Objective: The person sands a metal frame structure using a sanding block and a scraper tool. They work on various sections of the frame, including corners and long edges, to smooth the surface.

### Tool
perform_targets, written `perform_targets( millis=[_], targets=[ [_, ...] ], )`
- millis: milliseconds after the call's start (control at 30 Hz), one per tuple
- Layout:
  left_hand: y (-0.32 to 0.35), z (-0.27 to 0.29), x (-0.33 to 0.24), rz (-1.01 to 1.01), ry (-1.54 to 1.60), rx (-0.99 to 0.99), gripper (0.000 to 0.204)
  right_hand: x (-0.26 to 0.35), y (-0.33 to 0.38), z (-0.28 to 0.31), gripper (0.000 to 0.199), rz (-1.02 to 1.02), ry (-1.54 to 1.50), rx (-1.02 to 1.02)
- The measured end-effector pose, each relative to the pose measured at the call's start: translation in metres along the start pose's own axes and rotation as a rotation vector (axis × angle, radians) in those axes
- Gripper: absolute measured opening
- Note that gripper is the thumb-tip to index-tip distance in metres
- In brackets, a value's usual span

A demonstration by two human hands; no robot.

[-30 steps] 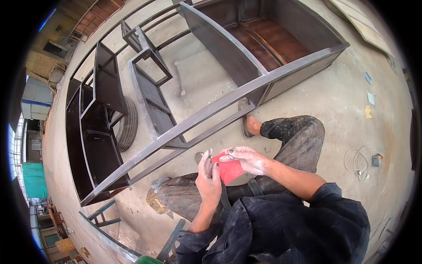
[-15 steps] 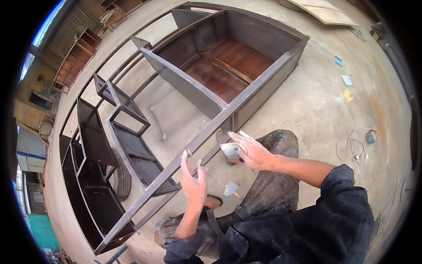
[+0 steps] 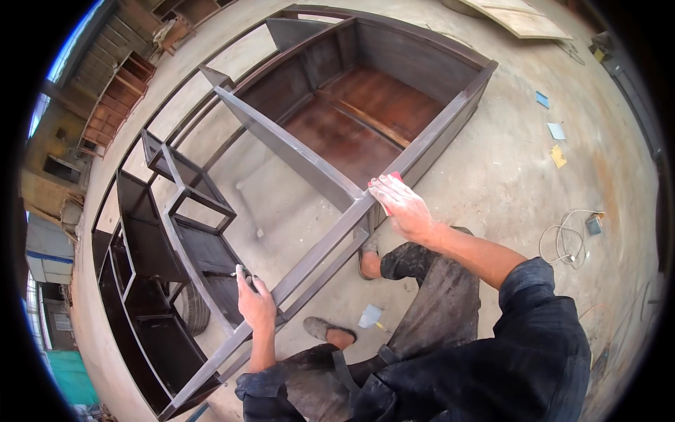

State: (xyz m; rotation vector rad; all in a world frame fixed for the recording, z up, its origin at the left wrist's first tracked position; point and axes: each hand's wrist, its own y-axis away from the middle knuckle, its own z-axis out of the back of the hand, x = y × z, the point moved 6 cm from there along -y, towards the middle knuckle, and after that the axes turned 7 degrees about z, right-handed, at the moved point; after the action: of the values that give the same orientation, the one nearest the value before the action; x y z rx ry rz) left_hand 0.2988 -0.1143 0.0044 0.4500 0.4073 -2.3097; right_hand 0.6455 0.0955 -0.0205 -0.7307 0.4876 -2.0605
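A dark-brown wooden cabinet frame (image 3: 309,165) lies on the floor in front of me, with a long rail running along its near side. My right hand (image 3: 402,205) is laid over a folded piece of red sandpaper (image 3: 395,176) and presses it to the rail near the corner of the deep box section. Most of the sandpaper is hidden under the fingers. My left hand (image 3: 256,304) is beside the lower part of the rail, thumb and fingers apart; I see nothing gripped in it. White dust covers both hands.
The box section's reddish-brown panel (image 3: 344,119) is at the upper middle. A tyre (image 3: 195,309) shows behind the shelf parts. Small sheets, a yellow one (image 3: 558,156) among them, and a coiled white cable (image 3: 562,239) lie on the floor at right. A pale board (image 3: 517,17) is at the back.
My right hand has moved from above the rail down onto it, with the sandpaper turned so that red shows. My left hand has moved left and slightly down along the rail.
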Motion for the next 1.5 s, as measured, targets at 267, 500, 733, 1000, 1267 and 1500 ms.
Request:
perform_targets(
  millis=[267,500,733,1000,1267,1500],
  targets=[
    [-0.003,-0.005,-0.006,-0.002,-0.013,0.033,0.053,-0.231,0.007,0.055,0.045,-0.330,0.238,0.046],
    [-0.006,-0.007,-0.015,0.002,-0.024,0.028,0.051,-0.320,-0.009,0.082,0.050,-0.577,0.251,0.166],
    [-0.002,0.004,-0.010,-0.005,-0.064,-0.004,0.050,-0.034,-0.016,-0.001,0.045,-0.081,-0.170,0.077],
    [-0.003,-0.003,-0.019,0.007,-0.034,-0.011,0.050,-0.204,-0.001,0.036,0.039,-0.319,0.252,-0.043],
    [-0.004,-0.001,0.000,-0.036,-0.060,-0.053,0.051,-0.057,-0.009,0.014,0.055,-0.075,-0.016,0.128],
    [-0.004,-0.005,-0.006,0.065,-0.060,0.040,0.049,0.098,-0.014,-0.030,0.052,0.081,-0.226,0.157]
  ],
)
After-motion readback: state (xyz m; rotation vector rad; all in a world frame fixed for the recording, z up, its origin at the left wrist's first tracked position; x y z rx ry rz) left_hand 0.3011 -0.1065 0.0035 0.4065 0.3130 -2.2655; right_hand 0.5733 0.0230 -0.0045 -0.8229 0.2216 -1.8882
